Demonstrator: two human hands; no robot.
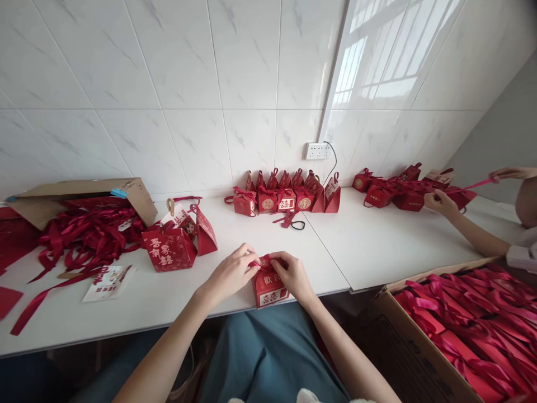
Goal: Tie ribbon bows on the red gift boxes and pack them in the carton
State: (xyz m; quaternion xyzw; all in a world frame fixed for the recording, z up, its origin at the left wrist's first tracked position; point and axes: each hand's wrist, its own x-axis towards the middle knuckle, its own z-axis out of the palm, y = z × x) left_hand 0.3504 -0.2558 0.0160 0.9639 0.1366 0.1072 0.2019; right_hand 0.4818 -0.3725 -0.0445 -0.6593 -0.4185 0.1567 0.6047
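Note:
A small red gift box (268, 282) with gold and white Chinese characters stands at the table's front edge, right before me. Over its top runs a red ribbon (265, 262). My left hand (237, 270) comes in from the left and pinches the ribbon at the top of the box. From the other side my right hand (289, 274) has thumb and fingers closed on the ribbon too. The fingers partly cover the ribbon, so its exact shape there is hidden.
Left are finished-looking boxes (170, 249), a card (108, 282) and a cardboard box (142, 204) spilling ribbons (90, 229). Rows of red boxes (287, 193) line the wall. Right, another person's hands (442, 204) pull a ribbon above boxes; a full carton (432, 350) stands below.

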